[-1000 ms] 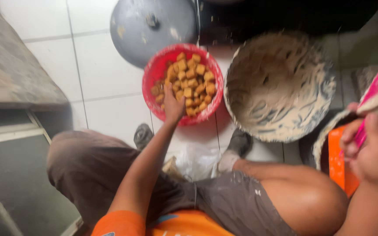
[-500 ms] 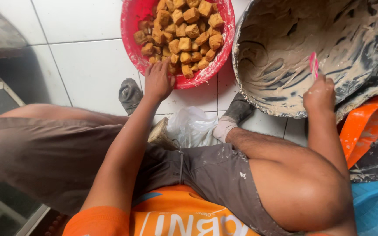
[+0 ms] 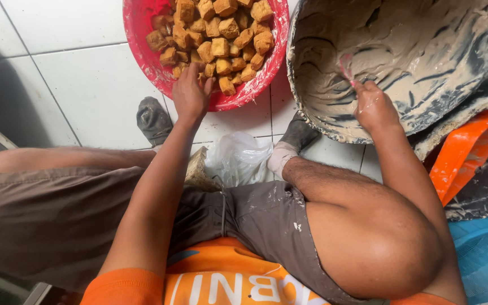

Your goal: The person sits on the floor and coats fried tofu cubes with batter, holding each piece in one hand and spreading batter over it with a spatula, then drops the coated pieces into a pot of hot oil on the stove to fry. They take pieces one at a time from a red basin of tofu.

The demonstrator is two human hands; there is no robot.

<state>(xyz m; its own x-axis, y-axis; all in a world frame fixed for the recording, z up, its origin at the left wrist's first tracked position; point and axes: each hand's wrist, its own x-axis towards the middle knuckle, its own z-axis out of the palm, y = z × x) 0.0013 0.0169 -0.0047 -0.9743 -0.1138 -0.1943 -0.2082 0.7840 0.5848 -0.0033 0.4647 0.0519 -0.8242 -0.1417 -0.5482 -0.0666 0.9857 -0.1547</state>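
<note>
The big grey bowl (image 3: 425, 62), smeared inside with pale batter, sits on the tiled floor (image 3: 69, 73) ahead of my right knee, just beside the red basin (image 3: 142, 34) heaped with golden-brown fried cubes (image 3: 216, 34). A crumpled clear plastic bag (image 3: 238, 158) lies between my feet. My left hand (image 3: 190, 93) rests on the basin's near rim, fingers spread loosely over the cubes at its edge, gripping nothing I can make out. My right hand (image 3: 374, 104) is inside the bowl, fingers closed around a small pink spatula (image 3: 345, 68) against the batter.
</note>
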